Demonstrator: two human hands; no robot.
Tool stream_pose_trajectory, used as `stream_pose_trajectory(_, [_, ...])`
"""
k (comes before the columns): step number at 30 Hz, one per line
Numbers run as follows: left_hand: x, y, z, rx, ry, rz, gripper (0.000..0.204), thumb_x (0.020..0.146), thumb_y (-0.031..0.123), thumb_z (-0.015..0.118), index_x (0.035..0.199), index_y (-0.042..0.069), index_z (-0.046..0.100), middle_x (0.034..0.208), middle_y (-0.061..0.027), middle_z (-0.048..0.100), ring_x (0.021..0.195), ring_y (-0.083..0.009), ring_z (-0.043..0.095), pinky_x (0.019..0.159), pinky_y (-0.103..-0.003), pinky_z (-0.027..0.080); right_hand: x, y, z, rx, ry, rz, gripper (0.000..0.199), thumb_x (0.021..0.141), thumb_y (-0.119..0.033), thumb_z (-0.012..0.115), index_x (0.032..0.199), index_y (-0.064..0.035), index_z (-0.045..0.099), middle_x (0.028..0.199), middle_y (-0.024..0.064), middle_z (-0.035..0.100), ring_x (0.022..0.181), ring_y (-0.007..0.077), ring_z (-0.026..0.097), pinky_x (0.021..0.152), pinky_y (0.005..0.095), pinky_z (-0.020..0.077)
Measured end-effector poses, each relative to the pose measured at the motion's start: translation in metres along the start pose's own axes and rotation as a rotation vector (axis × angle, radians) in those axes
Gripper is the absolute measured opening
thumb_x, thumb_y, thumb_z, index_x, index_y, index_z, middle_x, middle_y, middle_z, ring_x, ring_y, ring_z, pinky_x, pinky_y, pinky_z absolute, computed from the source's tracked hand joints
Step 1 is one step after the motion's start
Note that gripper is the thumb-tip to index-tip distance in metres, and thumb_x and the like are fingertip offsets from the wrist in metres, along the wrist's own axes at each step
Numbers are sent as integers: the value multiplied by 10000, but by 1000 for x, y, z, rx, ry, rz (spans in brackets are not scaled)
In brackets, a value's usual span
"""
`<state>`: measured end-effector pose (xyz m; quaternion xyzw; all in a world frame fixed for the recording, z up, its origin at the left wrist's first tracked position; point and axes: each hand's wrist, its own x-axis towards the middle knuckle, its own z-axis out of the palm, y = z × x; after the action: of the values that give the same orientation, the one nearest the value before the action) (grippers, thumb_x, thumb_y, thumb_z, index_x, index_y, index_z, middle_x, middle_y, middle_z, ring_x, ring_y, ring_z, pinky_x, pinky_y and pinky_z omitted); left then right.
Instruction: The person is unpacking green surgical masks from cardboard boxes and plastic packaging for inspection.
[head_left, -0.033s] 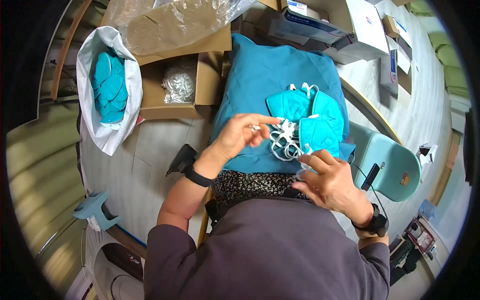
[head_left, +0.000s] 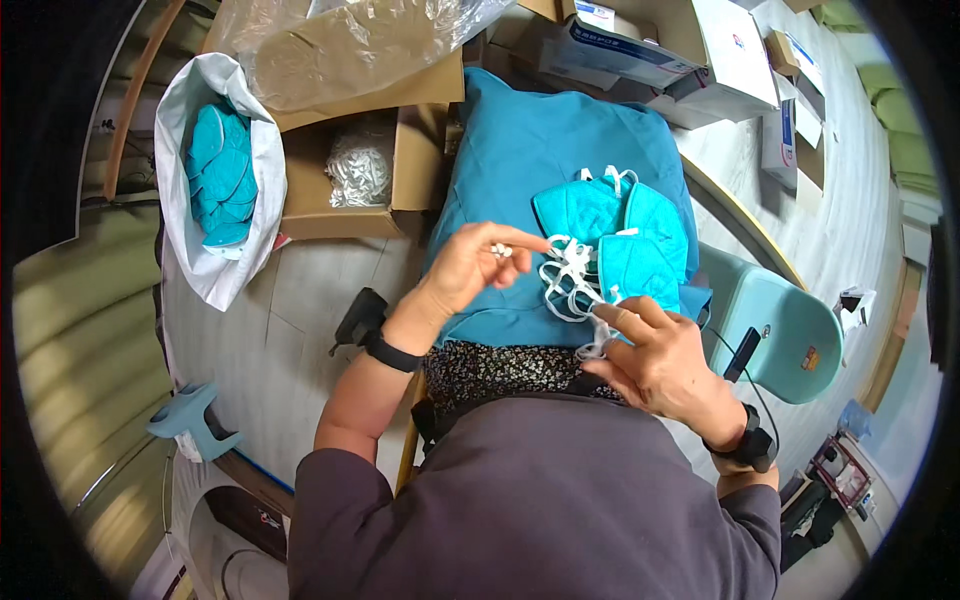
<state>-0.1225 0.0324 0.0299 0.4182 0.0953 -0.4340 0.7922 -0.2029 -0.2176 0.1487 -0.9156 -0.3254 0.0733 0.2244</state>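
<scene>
Several turquoise face masks [head_left: 642,265] lie overlapping on a blue cloth [head_left: 490,190] over my lap. Their white elastic straps [head_left: 572,262] gather in a loose tangle on the near left side. My left hand [head_left: 478,268] is beside this tangle, its index finger stretched out to touch the straps. In its curled fingers it holds small white pieces [head_left: 501,250], too small to name. Close to my body, my right hand [head_left: 655,355] pinches the lower strap ends between thumb and fingers; part of them is hidden behind it.
At left stands a white sack [head_left: 268,200] with more turquoise masks. A cardboard box [head_left: 335,222] beside it holds a heap of small white pieces. Cartons [head_left: 735,60] stand at the far right, and a pale green plastic stool [head_left: 800,320] is at my right.
My right hand and the strap ends it pinches have shifted very slightly, and my left index finger has drawn back a little. The masks lie as before.
</scene>
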Motion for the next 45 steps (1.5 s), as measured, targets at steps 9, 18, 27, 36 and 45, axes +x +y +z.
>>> stream_pose_trajectory(9, [4, 11, -6, -149, 16, 163, 195, 1010, 143, 475, 1111, -1, 561, 740, -2, 490, 600, -71, 428, 513, -190, 325, 69, 56, 2, -45, 169, 152, 330, 712, -99, 753, 1018, -45, 641, 1091, 100, 629, 908, 307, 609, 734, 378, 531])
stream_pose_trajectory(18, [-30, 14, -6, -82, 85, 205, 167, 960, 114, 517, 1036, -12, 596, 699, 9, 478, 590, -76, 410, 515, -198, 321, 102, 89, 26, 226, 156, 13, 216, 725, -2, 737, 920, -38, 650, 1040, 113, 661, 982, 302, 591, 841, 401, 487])
stream_pose_trajectory(27, [-22, 43, 13, -40, 128, 593, 180, 977, 139, 579, 1056, -15, 629, 629, 88, 375, 525, -9, 303, 474, -178, 229, 81, 52, -42, 512, 792, 82, 163, 894, 12, 680, 1041, 41, 617, 961, 52, 647, 827, 85, 589, 750, 206, 472])
stream_pose_trajectory(36, [-5, 63, 72, 449, 119, 822, 144, 882, 68, 720, 1012, 23, 679, 630, 128, 362, 582, 18, 291, 520, -178, 226, 87, 49, -60, 437, 788, 78, 174, 895, 17, 682, 1059, 44, 633, 949, 42, 657, 851, 72, 593, 762, 196, 467])
stream_pose_trajectory(45, [6, 49, 79, 349, -110, 641, 179, 910, 183, 718, 947, 13, 673, 654, 105, 474, 614, 10, 366, 540, -189, 288, 87, 65, -69, 583, 624, 191, 128, 907, -8, 669, 1023, 41, 645, 941, 41, 668, 873, 84, 602, 800, 213, 472])
